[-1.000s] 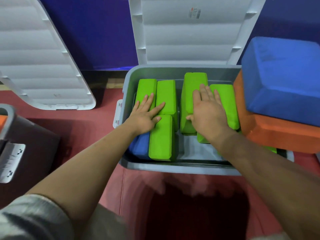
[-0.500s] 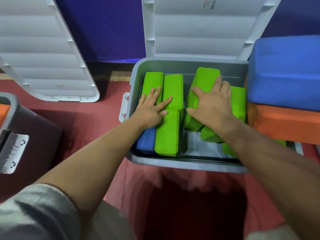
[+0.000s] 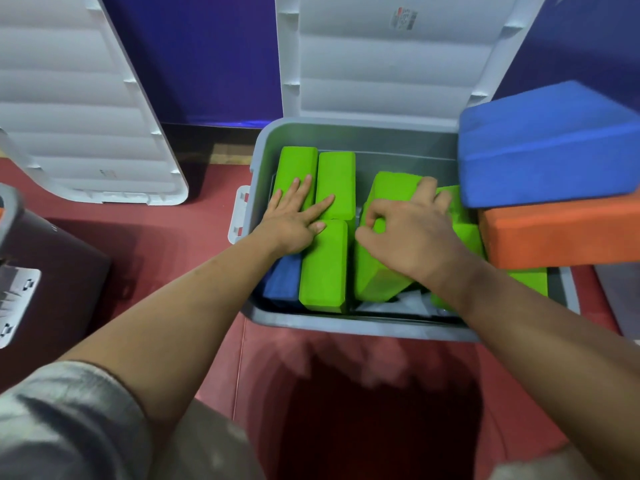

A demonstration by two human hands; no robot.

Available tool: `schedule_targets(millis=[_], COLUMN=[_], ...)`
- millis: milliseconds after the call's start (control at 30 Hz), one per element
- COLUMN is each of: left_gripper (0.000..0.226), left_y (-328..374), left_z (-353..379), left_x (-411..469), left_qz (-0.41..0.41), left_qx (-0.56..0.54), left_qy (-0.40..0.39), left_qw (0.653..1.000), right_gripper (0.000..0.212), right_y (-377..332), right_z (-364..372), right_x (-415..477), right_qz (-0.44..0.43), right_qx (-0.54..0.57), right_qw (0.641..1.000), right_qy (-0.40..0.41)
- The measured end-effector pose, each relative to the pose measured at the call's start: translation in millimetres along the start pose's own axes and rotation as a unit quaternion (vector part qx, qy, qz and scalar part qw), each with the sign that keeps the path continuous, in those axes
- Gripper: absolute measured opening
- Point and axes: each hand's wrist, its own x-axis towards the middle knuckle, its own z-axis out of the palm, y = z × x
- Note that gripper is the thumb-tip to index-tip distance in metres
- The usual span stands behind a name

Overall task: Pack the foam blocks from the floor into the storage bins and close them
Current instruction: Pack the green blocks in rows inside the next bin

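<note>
A grey storage bin [image 3: 349, 325] stands on the red floor [image 3: 180, 237] with its white lid [image 3: 381, 71] swung up behind it against a dark blue wall. Inside, along the left side, two green foam blocks lie side by side at the back, the far-left block [image 3: 299, 162] touching the back-centre block [image 3: 337, 174]. A third, the near green block [image 3: 323, 268], lies in front of them, and a small blue block [image 3: 282, 280] sits in the near left corner just beside it.

The left hand [image 3: 298, 220] lies flat and released, fingers straight and spread across the two back blocks, its thumb touching the top of the near green block.

The right hand [image 3: 412, 230] grasps the tilted green block [image 3: 377, 271] in the middle of the bin, fingers curled over its far end and thumb hooked at its left edge. That block leans with its far end raised. More green foam [image 3: 467, 237] shows under and beside the right wrist; how many pieces lie there cannot be told, since the arm covers them. A pale sheet [image 3: 391, 304] shows on the bin bottom near the front wall.

At the right, a large blue block [image 3: 550, 143] rests on a large orange block [image 3: 561, 230], and both overlap the bin's right rim. A white latch [image 3: 239, 216] hangs on the bin's left wall. Farther left, a second white lid [image 3: 79, 98] leans upright, and a dark bin [image 3: 59, 271] stands at the frame's edge.
</note>
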Motion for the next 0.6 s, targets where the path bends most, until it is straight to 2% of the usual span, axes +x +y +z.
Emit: schedule_targets(millis=[67, 167, 200, 300, 367, 433, 600], left_gripper=[0.056, 0.056, 0.056, 0.056, 0.056, 0.056, 0.056], left_y=[1.2, 2.1, 2.2, 2.3, 3.2, 4.3, 4.3], left_z=[-0.1, -0.8, -0.8, -0.5, -0.8, -1.3, -1.0], left_x=[0.0, -0.6, -0.7, -0.6, -1.2, -2.2, -2.7], left_qz=[-0.002, -0.005, -0.005, -0.005, -0.006, -0.007, -0.004], left_qx=[-0.001, 0.003, 0.005, 0.007, 0.005, 0.004, 0.005], left_qy=[0.001, 0.004, 0.005, 0.004, 0.003, 0.004, 0.009], left_qw=[1.0, 1.0, 1.0, 1.0, 1.0, 1.0, 1.0], right_gripper=[0.037, 0.077, 0.081, 0.071, 0.087, 0.098, 0.078], right_y=[-0.9, 1.4, 3.0, 4.8, 1.4, -3.9, 13.4], right_z=[7.0, 9.9, 9.7, 15.7, 25.5, 36.9, 17.2], right_x=[-1.4, -2.8, -3.4, -6.4, -11.9, -16.2, 4.5], right_qz=[-0.015, 0.004, 0.012, 0.012, 0.019, 0.023, 0.03], right_qx=[-0.012, 0.057, 0.08, 0.07, 0.057, 0.091, 0.142], right_qw=[1.0, 0.992, 0.989, 0.99, 0.989, 0.985, 0.983], right_qy=[-0.008, -0.109, -0.126, -0.12, -0.132, -0.147, -0.109])
